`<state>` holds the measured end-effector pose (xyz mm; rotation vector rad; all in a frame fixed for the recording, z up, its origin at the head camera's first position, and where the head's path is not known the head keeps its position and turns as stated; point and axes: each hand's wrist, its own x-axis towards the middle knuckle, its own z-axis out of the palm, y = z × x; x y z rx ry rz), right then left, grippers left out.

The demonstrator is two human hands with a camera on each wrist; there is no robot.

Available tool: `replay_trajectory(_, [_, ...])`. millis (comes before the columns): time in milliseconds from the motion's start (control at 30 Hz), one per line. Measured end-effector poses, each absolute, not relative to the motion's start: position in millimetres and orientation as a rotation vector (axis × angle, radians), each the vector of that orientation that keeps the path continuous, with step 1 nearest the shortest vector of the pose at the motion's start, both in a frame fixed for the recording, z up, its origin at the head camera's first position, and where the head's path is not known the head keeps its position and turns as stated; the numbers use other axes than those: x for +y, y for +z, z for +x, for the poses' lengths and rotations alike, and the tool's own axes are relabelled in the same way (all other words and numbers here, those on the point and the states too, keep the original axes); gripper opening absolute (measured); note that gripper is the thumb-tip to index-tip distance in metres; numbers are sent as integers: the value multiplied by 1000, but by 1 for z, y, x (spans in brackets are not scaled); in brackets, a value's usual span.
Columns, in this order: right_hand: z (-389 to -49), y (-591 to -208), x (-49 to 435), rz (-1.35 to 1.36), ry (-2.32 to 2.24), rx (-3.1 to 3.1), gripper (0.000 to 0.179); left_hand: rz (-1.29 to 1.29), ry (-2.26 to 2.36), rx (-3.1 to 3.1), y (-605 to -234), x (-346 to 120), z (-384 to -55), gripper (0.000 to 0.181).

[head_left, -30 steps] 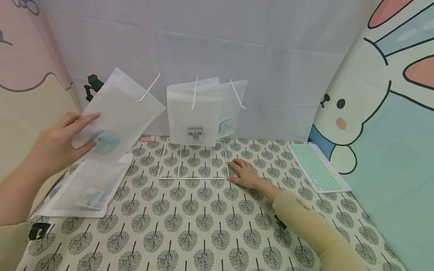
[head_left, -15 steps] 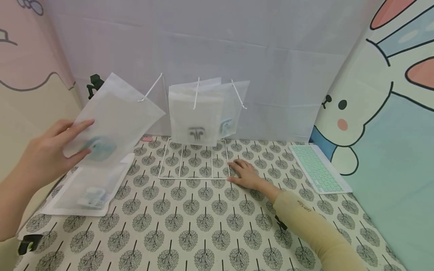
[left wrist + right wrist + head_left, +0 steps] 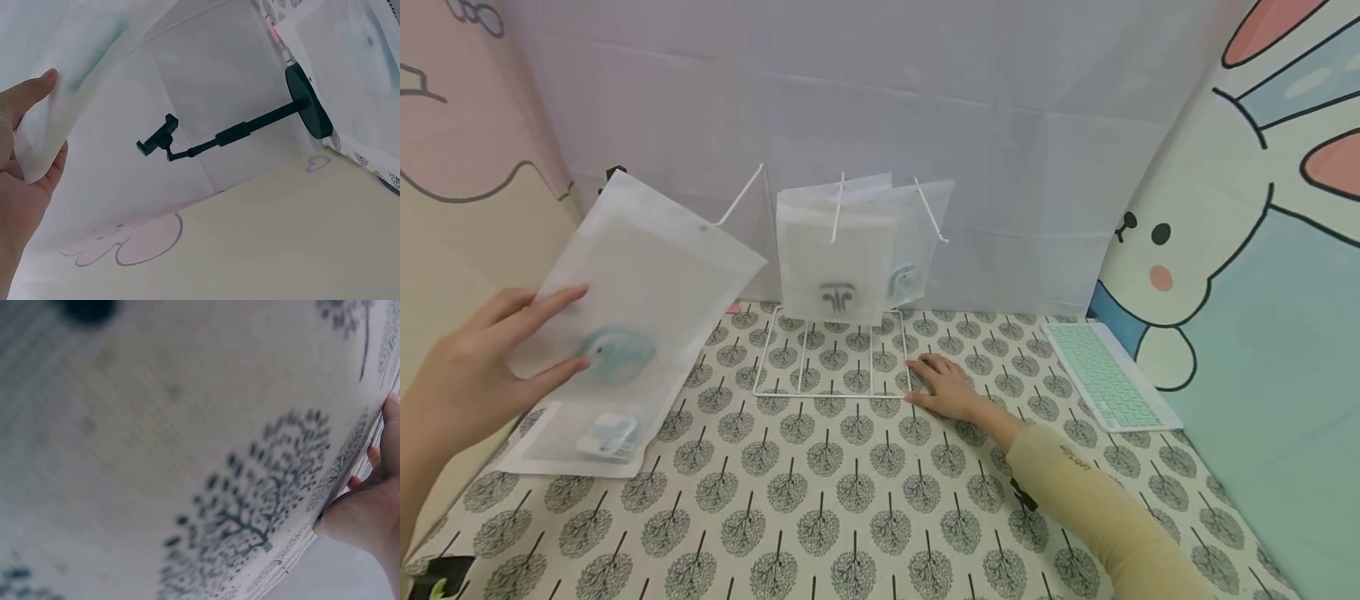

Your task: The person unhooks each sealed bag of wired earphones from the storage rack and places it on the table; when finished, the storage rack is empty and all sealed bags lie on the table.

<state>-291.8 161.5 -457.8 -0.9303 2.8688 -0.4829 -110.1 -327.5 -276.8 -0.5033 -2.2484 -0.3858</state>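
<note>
In the head view my left hand (image 3: 482, 367) pinches the left edge of a translucent zip pouch (image 3: 647, 250) between thumb and fingers. A blurred blue item (image 3: 616, 354) shows through it. The pouch's small hole lies just left of the tip of the rack's left hook (image 3: 741, 196). My right hand (image 3: 946, 385) rests on the table, fingertips at the right side of the white wire rack's base (image 3: 831, 395). Pouches (image 3: 835, 258) hang from the middle and right hooks; dark earphone-like shapes show through the front one.
Another pouch (image 3: 587, 446) lies on the tree-print cloth (image 3: 820, 525) at left, partly behind the held one. A white and green keyboard (image 3: 1108, 375) lies at right. A dark green phone stand (image 3: 231, 133) stands at the left back.
My left hand has drawn the pouch left and down; its hole has come from along the hook to beside the tip. My right hand has stayed at the rack base.
</note>
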Motion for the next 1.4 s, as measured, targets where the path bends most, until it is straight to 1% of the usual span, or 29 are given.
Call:
replay_trajectory(133, [-292,-460,163,-926,-472,2873,68,-447,-453,-2307,-280,-332,-101,68])
replay_trajectory(167, [-292,-461,163,-923,-471,2872,68,-432,-471,-2320,-281,-332,-99,67])
replay_trajectory(333, [-291,-459,162,-923,-480,2876,67,-389,-556,-2330,-284,-334,-88,82])
replay_trajectory(533, [-290,-457,162,-935,-481,2881,67,-344,-653,-2334,-295,-338,-77,87])
replay_trajectory(767, [-292,-459,162,-942,-488,2883,68,-343,-824,-2369,-320,-351,-61,95])
replay_trajectory(967, [-292,-460,164,-959,-484,2889,69,-258,-965,-2440,-339,-357,-46,93])
replay_trajectory(1067, [-291,-458,163,-925,-479,2882,69,-261,-1010,-2482,-346,-354,-40,91])
replay_trajectory(1167, [-290,-456,162,-892,-470,2878,70,-211,-1048,-2564,-354,-349,-34,87])
replay_trajectory(1400, [-289,-454,159,-892,-459,2885,70,-63,-999,-2746,-382,-338,-34,82])
